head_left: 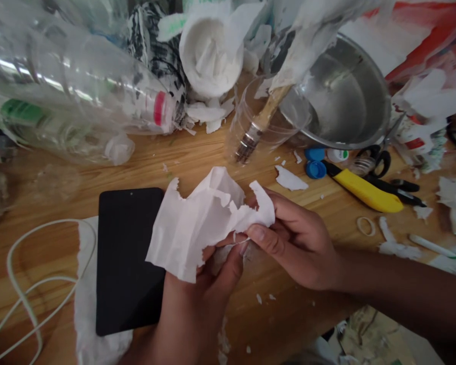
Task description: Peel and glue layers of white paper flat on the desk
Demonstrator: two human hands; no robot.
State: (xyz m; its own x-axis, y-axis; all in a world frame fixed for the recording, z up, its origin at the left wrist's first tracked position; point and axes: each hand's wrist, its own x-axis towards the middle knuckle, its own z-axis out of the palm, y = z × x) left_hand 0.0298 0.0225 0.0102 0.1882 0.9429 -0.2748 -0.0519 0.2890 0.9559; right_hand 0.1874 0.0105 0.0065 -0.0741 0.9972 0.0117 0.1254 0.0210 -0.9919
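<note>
A creased sheet of white paper (186,223) with ragged torn edges is held up over the wooden table between both hands. My right hand (300,241) pinches its right end, thumb on top. Under the sheet, my left hand (209,294) is closed with its thumb raised; the paper covers most of its fingers. Something clear or pale shows beside the left thumb, too hidden to name. Just left of the paper lies a black tablet (127,263) on a white sheet. A torn paper scrap (290,178) rests beyond my right hand.
Clear plastic bottles (99,76) lie at the back left. A brush (264,119) stands in a clear plastic cup (237,114), near a metal bowl (349,96). A yellow utility knife (368,190), scissors (380,159) and blue caps (315,169) lie right. A white cable (13,263) curls left.
</note>
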